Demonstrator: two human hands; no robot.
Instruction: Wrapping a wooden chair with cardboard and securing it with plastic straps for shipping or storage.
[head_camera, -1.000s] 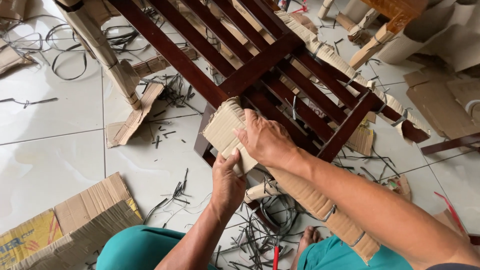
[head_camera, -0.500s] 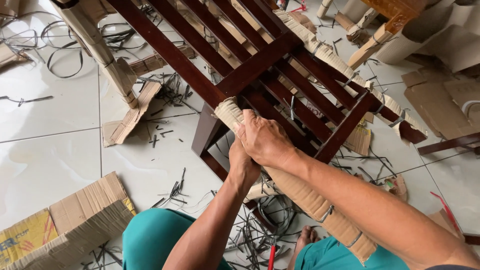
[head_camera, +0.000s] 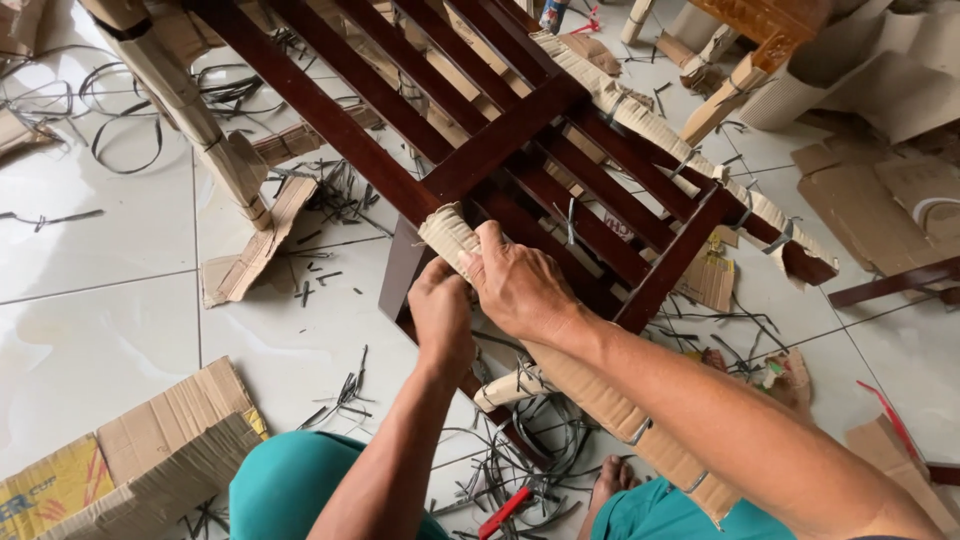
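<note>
White tiled floor (head_camera: 90, 330): cardboard scraps (head_camera: 130, 455), black strap offcuts (head_camera: 340, 190), red-handled tool (head_camera: 503, 512).

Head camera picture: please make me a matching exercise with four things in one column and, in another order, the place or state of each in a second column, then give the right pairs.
Things:
1. corrugated cardboard strip
2. dark wooden frame
3. red-handled tool
4. flat cardboard box

Places or states:
A. lies on the tiles at bottom left
B. lies among cut black straps near a bare foot
C. slatted, lies across the floor
D. pressed around a frame leg by left hand and right hand

Pairs: 1-D, 2-C, 3-B, 4-A
</note>
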